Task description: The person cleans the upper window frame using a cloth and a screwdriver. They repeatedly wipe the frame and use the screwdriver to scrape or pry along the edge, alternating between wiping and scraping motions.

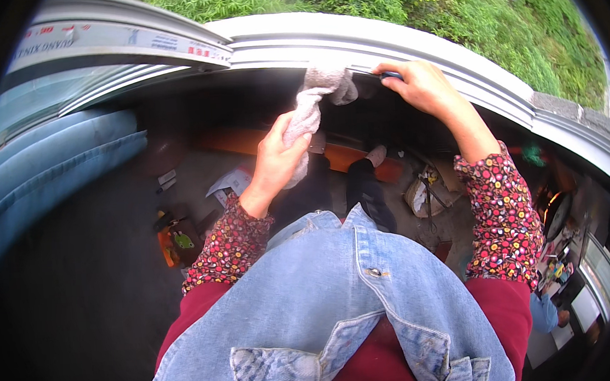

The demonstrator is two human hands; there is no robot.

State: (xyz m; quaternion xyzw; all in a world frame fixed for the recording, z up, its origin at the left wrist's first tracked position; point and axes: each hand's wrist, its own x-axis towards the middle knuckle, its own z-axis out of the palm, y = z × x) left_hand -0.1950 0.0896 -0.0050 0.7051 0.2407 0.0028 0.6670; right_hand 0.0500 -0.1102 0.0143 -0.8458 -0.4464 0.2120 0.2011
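Observation:
A twisted, pale grey-pink cloth is gripped in my left hand, fingers wrapped round its middle. The cloth's far end drapes over the inner edge of the white window sill frame, and its tail hangs below my hand. To the right of the cloth, my right hand is closed around a small tool with a dark handle, held against the frame's edge. Its working end is hidden, so I cannot tell its kind.
A sliding window sash stands at the left, above a light blue curtain. Below lie a white paper, an orange-and-black item and an open bag. Green plants grow outside. Another person's blue sleeve shows at lower right.

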